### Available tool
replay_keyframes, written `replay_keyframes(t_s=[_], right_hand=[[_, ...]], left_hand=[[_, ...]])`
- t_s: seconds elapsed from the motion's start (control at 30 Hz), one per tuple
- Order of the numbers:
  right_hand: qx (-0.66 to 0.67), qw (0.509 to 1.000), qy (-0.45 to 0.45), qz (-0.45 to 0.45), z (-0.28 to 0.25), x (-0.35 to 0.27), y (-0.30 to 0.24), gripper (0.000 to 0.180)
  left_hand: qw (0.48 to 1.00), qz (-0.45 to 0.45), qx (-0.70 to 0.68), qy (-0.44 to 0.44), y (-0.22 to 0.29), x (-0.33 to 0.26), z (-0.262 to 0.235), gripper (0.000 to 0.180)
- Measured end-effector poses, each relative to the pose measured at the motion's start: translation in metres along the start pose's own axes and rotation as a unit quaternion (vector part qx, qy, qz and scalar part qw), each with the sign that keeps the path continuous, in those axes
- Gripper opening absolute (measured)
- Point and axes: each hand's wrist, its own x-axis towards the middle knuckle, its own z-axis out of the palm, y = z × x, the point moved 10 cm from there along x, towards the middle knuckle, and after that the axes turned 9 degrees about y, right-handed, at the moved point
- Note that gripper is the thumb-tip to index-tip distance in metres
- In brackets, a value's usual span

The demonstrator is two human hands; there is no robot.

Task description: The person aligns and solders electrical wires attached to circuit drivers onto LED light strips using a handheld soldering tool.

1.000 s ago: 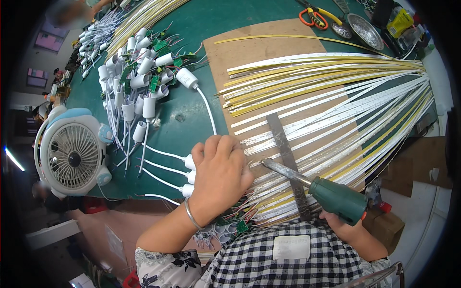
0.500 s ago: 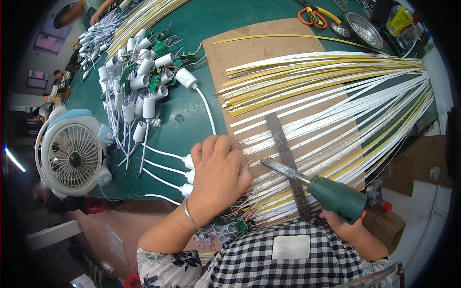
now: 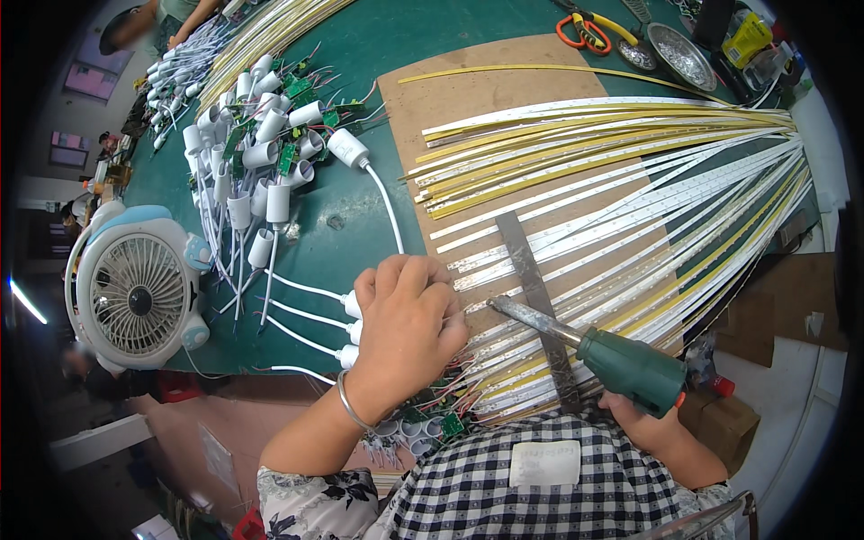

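My left hand (image 3: 407,315), with a bangle at its wrist, is curled over the left ends of the LED strips (image 3: 558,241); what its fingertips pinch is hidden beneath it. Against its left side lie white lamp end caps (image 3: 349,331) with white cables. A green-bodied soldering iron (image 3: 630,371) is gripped from below by my right hand (image 3: 637,421), partly covered by the tool. The iron's metal tip rests at the strip ends, just right of my left fingers. Across the strips lies a dark flat metal bar (image 3: 538,306). Green circuit boards (image 3: 453,423) with wires sit under my left wrist.
A heap of white end caps with circuit boards (image 3: 265,135) covers the table's left side. A fan (image 3: 137,297) stands at the left edge. Orange-handled scissors (image 3: 583,34) and a metal dish (image 3: 682,56) lie at the back right. Another person's arm (image 3: 193,20) shows at the far left.
My left hand has shifted very slightly left, its fingers still curled. The soldering iron and my right hand look unmoved.
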Motion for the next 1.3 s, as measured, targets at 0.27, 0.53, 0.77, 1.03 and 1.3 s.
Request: replay_keyframes(t_s=[0.27,0.53,0.77,1.03,1.3], right_hand=[[0.014,1.0,-0.004,0.013,0.0,0.001,0.001,0.03],[-0.031,0.996,-0.029,-0.073,0.006,-0.001,-0.001,0.03],[-0.068,0.982,-0.035,-0.175,0.013,0.006,-0.031,0.03],[-0.118,0.969,-0.043,-0.212,0.015,0.007,-0.043,0.034],[-0.131,0.968,-0.048,-0.21,0.013,0.003,-0.033,0.033]], left_hand=[[1.0,0.006,0.008,0.007,0.001,-0.002,0.003,0.011],[1.0,0.0,0.015,0.009,0.0,-0.002,0.003,0.011],[1.0,0.001,0.017,0.01,0.001,-0.001,0.002,0.012],[1.0,0.004,0.017,0.012,0.002,-0.001,0.002,0.012],[1.0,0.006,0.019,0.014,0.001,0.0,0.002,0.012]])
